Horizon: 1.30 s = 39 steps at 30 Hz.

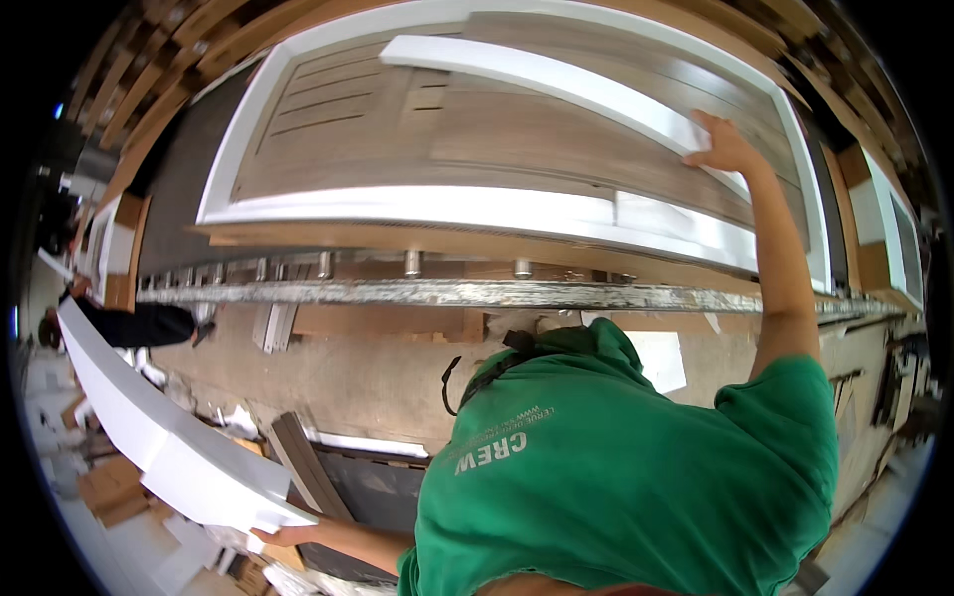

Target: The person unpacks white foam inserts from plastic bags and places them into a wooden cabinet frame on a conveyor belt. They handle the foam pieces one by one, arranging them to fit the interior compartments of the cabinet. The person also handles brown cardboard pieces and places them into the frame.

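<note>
Strip point(537, 77): white, lying across the panel point(517, 139) inside its white frame point(417, 207), beyond the roller rail point(447, 291).
Right hand point(725, 149): near the strip's right end, thumb and fingers straddling its edges, looks like a pinch across the width.
Strip's long axis: slants from far left to near right, not square with the frame.
Board point(139, 417): white and long, off to the left, running far left to near right.
Left hand point(283, 535): seems to pinch the board's near end; can't really see the thumb.
Handling: both look light and stiffish imo, maybe whippy lengthwise. Smooth faces could slip, corners could ding. I'd grab the edges, closer to mid-length.
</note>
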Motion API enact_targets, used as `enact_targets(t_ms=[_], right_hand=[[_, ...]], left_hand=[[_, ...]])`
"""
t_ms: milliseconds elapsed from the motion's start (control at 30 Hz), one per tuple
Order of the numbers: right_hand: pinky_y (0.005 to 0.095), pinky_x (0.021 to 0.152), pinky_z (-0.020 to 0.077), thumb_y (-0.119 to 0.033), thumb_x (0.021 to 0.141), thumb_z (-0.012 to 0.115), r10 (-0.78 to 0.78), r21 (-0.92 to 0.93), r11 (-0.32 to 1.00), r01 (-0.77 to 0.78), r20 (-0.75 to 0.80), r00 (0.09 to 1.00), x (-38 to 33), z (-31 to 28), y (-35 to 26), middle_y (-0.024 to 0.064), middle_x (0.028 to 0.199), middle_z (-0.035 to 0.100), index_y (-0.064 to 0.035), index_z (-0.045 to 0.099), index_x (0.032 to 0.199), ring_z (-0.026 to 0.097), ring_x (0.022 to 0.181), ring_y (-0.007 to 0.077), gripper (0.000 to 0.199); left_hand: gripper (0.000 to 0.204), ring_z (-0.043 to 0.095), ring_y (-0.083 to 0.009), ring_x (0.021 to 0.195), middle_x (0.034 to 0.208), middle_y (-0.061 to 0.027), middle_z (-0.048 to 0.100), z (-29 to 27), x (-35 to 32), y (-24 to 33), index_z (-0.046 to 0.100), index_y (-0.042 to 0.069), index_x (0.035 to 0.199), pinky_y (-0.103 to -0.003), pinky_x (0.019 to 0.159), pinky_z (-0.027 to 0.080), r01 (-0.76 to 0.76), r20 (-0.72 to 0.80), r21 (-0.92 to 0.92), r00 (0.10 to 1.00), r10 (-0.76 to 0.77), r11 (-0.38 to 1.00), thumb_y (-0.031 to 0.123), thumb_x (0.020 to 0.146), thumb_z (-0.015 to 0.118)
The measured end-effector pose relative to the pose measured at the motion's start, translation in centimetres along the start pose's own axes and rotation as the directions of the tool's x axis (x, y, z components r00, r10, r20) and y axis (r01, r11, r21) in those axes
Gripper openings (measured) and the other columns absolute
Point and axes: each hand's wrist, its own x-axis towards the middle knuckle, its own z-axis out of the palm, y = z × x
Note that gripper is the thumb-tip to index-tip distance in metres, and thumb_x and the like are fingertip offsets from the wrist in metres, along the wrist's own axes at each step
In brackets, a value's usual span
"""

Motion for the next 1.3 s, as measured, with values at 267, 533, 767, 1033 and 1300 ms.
enact_targets(t_ms=[267, 533, 767, 1033, 1300], right_hand=[[0.039, 0.097, 0.0343, -0.024, 0.057, 0.073, -0.052, -0.068, 0.996, 0.057, 0.072, 0.996, -0.1, 0.3, 0.0, 0.0242, 0.123, 0.041, 0.0004, 0.039, 0.126, 0.036, 0.116, 0.0366, 0.081], [0.045, 0.102, 0.0273, -0.015, 0.05, 0.082, -0.096, -0.207, 0.97, 0.127, 0.153, 0.984, -6.4, -0.6, 1.9, 0.0166, 0.135, 0.031, -0.0222, 0.02, 0.139, 0.029, 0.125, 0.0321, 0.109], [0.0425, 0.103, 0.0244, -0.007, 0.057, 0.078, -0.039, -0.175, 0.983, 0.061, 0.124, 0.991, -10.7, 0.4, 7.7, 0.0117, 0.134, 0.035, -0.0242, 0.026, 0.137, 0.035, 0.12, 0.0276, 0.097], [0.041, 0.103, 0.0245, -0.008, 0.057, 0.077, -0.128, -0.179, 0.977, 0.12, -0.037, 0.991, -11.0, 2.2, 10.8, 0.0108, 0.132, 0.038, -0.0149, 0.028, 0.135, 0.036, 0.12, 0.0282, 0.092], [0.0389, 0.097, 0.0305, -0.011, 0.056, 0.074, 0.024, -0.138, 0.99, -0.016, 0.057, 0.998, -9.0, 0.8, 7.5, 0.0142, 0.123, 0.045, -0.0063, 0.032, 0.131, 0.039, 0.115, 0.0287, 0.086]], left_hand=[[0.058, 0.045, -0.0314, 0.111, 0.12, -0.0124, 0.05, 12.6, -1.9, -10.2, 0.047, 0.003, 0.119, -0.047, 0.095, 0.034, 0.424, 0.427, -0.001, 0.819, -0.383, 0.906, 0.038, 0.074, 0.057], [0.061, 0.04, -0.0326, 0.117, 0.127, -0.0147, 0.044, 23.6, -10.5, -13.6, 0.044, 0.004, 0.123, -0.047, 0.1, 0.03, 0.564, 0.452, 0.168, 0.685, -0.571, 0.809, 0.039, 0.075, 0.056], [0.062, 0.039, -0.0328, 0.117, 0.128, -0.0149, 0.042, 27.8, -14.1, -19.1, 0.041, 0.004, 0.125, -0.047, 0.099, 0.03, 0.608, 0.498, 0.31, 0.551, -0.669, 0.731, 0.039, 0.075, 0.056], [0.064, 0.039, -0.0331, 0.118, 0.129, -0.0151, 0.04, 28.0, -14.8, -20.2, 0.038, 0.005, 0.127, -0.047, 0.099, 0.031, 0.597, 0.501, 0.35, 0.532, -0.683, 0.722, 0.039, 0.075, 0.055], [0.066, 0.038, -0.0334, 0.118, 0.13, -0.0154, 0.038, 28.1, -15.3, -19.0, 0.035, 0.005, 0.128, -0.047, 0.099, 0.032, 0.604, 0.554, 0.335, 0.495, -0.669, 0.723, 0.039, 0.076, 0.055]])
